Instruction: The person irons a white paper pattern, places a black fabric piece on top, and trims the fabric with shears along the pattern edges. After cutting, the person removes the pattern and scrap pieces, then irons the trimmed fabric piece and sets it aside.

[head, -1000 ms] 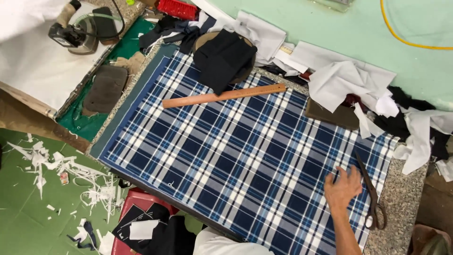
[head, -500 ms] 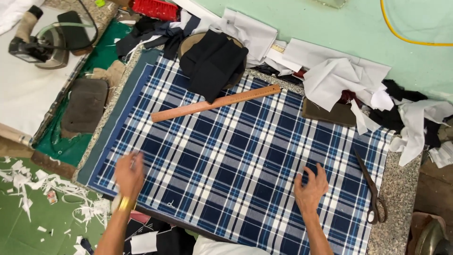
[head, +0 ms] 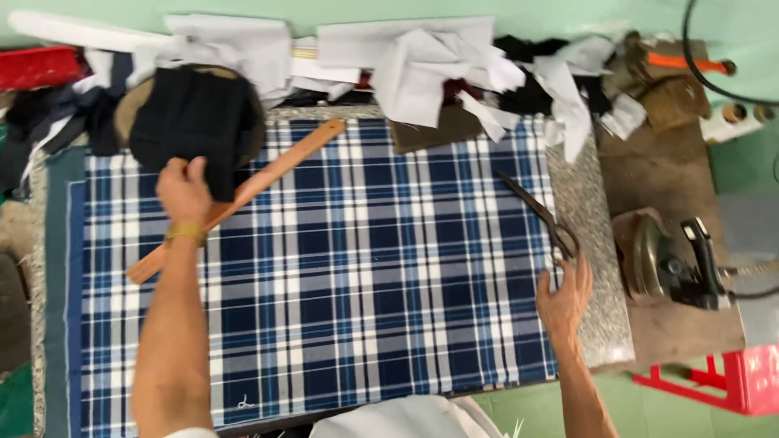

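A blue, white and navy plaid cloth (head: 349,276) lies spread flat over the worktable. A long wooden ruler (head: 268,174) lies slanted across its upper left. My left hand (head: 185,191) reaches over the ruler and rests on the lower edge of a folded black cloth (head: 195,113); whether it grips that cloth is unclear. My right hand (head: 564,296) sits at the plaid's right edge, fingers apart, fingertips at the handles of dark tailor's scissors (head: 542,215) that lie on the cloth.
White cloth and paper pieces (head: 422,65) and dark scraps pile along the far edge. A speckled stone tabletop (head: 588,235) shows at the right. A flat iron (head: 665,259) stands on a brown pad beside it. A red stool (head: 730,377) is at lower right.
My left hand has moved from the near left edge of the plaid up to the black cloth. My right hand has shifted right to the scissors' handles. The view has swung right.
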